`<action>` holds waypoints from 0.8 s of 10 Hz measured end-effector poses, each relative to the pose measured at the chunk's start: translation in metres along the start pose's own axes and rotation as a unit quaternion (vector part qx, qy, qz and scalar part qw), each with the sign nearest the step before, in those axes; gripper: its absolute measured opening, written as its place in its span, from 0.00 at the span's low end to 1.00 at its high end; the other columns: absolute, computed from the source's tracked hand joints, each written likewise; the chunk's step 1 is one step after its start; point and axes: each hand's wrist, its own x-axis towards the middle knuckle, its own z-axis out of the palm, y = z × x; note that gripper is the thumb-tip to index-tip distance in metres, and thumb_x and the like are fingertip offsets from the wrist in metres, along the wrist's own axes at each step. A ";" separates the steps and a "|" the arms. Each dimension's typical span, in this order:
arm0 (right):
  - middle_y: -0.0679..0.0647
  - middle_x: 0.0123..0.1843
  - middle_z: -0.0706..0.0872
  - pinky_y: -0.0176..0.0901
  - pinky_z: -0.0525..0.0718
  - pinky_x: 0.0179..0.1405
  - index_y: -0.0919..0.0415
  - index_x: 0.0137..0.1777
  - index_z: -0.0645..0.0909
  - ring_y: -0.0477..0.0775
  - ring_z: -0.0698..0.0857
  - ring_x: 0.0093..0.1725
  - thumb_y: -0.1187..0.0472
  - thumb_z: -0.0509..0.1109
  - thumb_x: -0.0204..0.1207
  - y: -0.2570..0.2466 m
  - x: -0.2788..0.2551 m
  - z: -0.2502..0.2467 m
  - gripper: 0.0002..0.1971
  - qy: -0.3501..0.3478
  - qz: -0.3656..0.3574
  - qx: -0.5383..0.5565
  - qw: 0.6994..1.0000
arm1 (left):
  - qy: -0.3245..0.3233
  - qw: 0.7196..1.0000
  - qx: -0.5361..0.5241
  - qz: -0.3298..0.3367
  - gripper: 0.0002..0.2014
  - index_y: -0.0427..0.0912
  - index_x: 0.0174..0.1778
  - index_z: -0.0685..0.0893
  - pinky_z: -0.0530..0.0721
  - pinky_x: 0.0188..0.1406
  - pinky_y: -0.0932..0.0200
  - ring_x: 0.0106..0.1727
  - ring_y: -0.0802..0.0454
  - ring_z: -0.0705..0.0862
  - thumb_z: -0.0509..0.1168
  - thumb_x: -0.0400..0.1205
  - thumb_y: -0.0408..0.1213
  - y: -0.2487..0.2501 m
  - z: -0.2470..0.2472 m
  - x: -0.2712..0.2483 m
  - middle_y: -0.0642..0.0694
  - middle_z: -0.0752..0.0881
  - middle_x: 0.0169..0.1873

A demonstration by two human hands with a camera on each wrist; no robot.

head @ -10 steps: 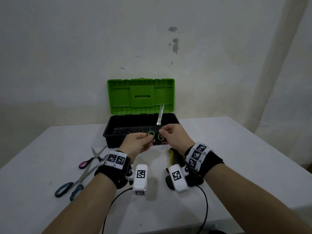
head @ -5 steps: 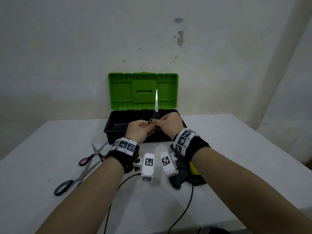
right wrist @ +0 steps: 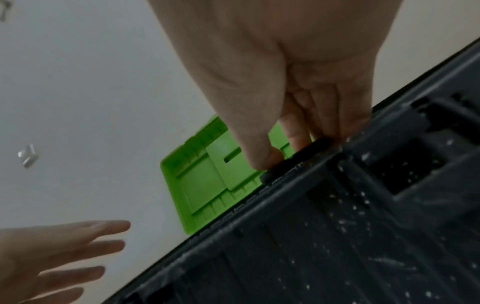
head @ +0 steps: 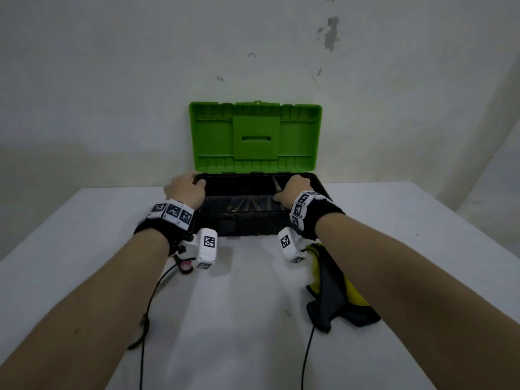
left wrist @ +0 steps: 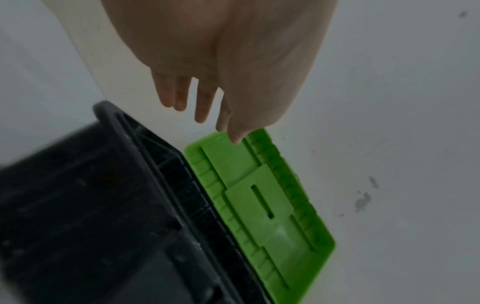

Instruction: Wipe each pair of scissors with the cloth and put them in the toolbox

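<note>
- Since the earlier frames the hands have parted: half a second ago both met at the scissors' handles in front of the lid with the blade upright; the scissors point(head: 277, 187) have come down into the right end of the toolbox point(head: 253, 223).
- Wall point(head: 112, 80): pale plaster, matt, with dark chipped patches at upper right.
- Table point(head: 239, 319): white, flat, smooth, faintly scuffed; its far edge stands near the wall.
- Toolbox: black rectangular plastic tub, ribbed inside, speckled with pale flecks in the right wrist view; it sits at the far middle of the table.
- Lid point(head: 254, 136): bright green moulded plastic, upright, ribbed, with a raised square panel and a slot.
- Cloth point(head: 334, 291): dark grey over yellow, crumpled, lying on the table under the right forearm.
- Left hand point(head: 184, 190): at the tub's left end, fingers extended and loosely apart, holding nothing; contact with the rim cannot be told.
- Right hand point(head: 292, 192): inside the tub's right end, thumb and fingers pinching the dark handle of the scissors point(right wrist: 296, 160).
- Scissors: grey metal blade just visible beside the right hand.
- A pink handle point(head: 185, 266) shows on the table below the left wrist.
</note>
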 end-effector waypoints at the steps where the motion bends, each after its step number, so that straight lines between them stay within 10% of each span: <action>1: 0.58 0.40 0.76 0.43 0.79 0.35 0.63 0.32 0.71 0.55 0.79 0.34 0.54 0.74 0.75 -0.007 0.017 0.017 0.19 -0.023 0.012 -0.041 0.999 | -0.032 0.997 0.034 -0.062 0.20 0.29 0.74 0.73 0.67 0.73 0.49 0.76 0.33 0.71 0.51 0.91 0.37 -0.022 0.006 0.007 0.29 0.73 0.75; 3: 0.61 0.43 0.73 0.60 0.84 0.56 0.63 0.34 0.71 0.63 0.81 0.50 0.51 0.72 0.75 -0.014 0.048 0.043 0.19 -0.094 0.042 -0.097 0.990 | -0.076 0.995 -0.002 -0.058 0.19 0.21 0.65 0.79 0.73 0.66 0.47 0.69 0.29 0.78 0.50 0.91 0.31 -0.042 0.023 0.012 0.22 0.79 0.66; 4: 0.58 0.42 0.78 0.51 0.81 0.52 0.63 0.34 0.72 0.61 0.82 0.49 0.53 0.69 0.79 -0.011 0.050 0.045 0.17 -0.101 0.009 -0.125 0.987 | -0.079 0.995 -0.005 -0.056 0.18 0.20 0.64 0.80 0.73 0.67 0.46 0.68 0.29 0.78 0.50 0.90 0.28 -0.042 0.026 0.012 0.22 0.79 0.66; 6: 0.64 0.69 0.79 0.52 0.78 0.59 0.65 0.69 0.78 0.66 0.78 0.68 0.58 0.69 0.78 -0.006 -0.008 0.016 0.21 -0.055 0.010 -0.048 0.997 | -0.077 0.996 0.017 -0.045 0.17 0.20 0.65 0.78 0.73 0.68 0.45 0.69 0.28 0.77 0.49 0.89 0.25 -0.038 0.026 0.008 0.22 0.78 0.67; 8: 0.58 0.47 0.80 0.53 0.85 0.52 0.61 0.63 0.82 0.60 0.84 0.51 0.56 0.62 0.84 -0.011 0.024 0.036 0.14 -0.086 0.047 -0.073 0.992 | -0.089 0.995 -0.007 -0.049 0.19 0.21 0.66 0.78 0.74 0.70 0.43 0.68 0.29 0.78 0.48 0.90 0.30 -0.040 0.019 -0.001 0.22 0.78 0.67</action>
